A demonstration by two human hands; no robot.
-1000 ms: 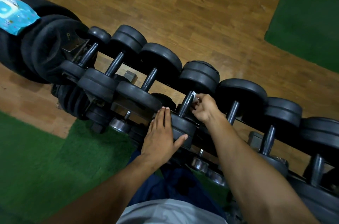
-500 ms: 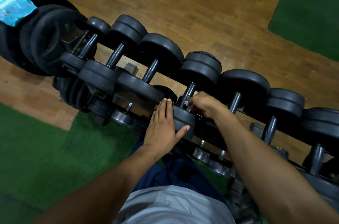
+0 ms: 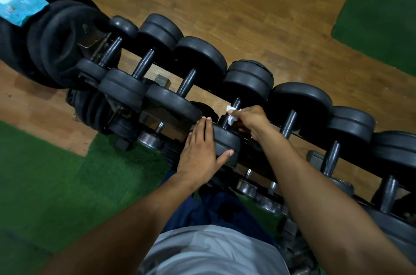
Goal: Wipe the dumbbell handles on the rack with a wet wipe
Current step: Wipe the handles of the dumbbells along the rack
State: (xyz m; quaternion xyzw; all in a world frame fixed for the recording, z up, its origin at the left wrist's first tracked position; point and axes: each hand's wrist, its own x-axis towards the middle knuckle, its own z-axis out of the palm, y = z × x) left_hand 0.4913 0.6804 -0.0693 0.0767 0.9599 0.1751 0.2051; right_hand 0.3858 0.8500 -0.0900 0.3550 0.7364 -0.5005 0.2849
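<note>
Several black dumbbells lie side by side on a black rack [image 3: 301, 137] that runs from upper left to lower right. My right hand [image 3: 249, 119] is closed around the dark handle [image 3: 235, 103] of the fourth dumbbell from the left, with a small white wet wipe [image 3: 230, 115] bunched between its fingers and the bar. My left hand [image 3: 200, 153] rests flat on that dumbbell's near weight head [image 3: 227, 142], fingers together and thumb spread along its front edge.
Large black weight plates [image 3: 56, 49] stand at the rack's left end, with a blue wipe packet [image 3: 15, 2] on top of them. Chrome dumbbells [image 3: 246, 187] sit on a lower tier. Wooden floor lies beyond the rack and green turf [image 3: 45, 184] at my feet.
My right hand slid down the handle toward the near head, then back up a little, and the white wipe shows again. My left hand stays on the weight head.
</note>
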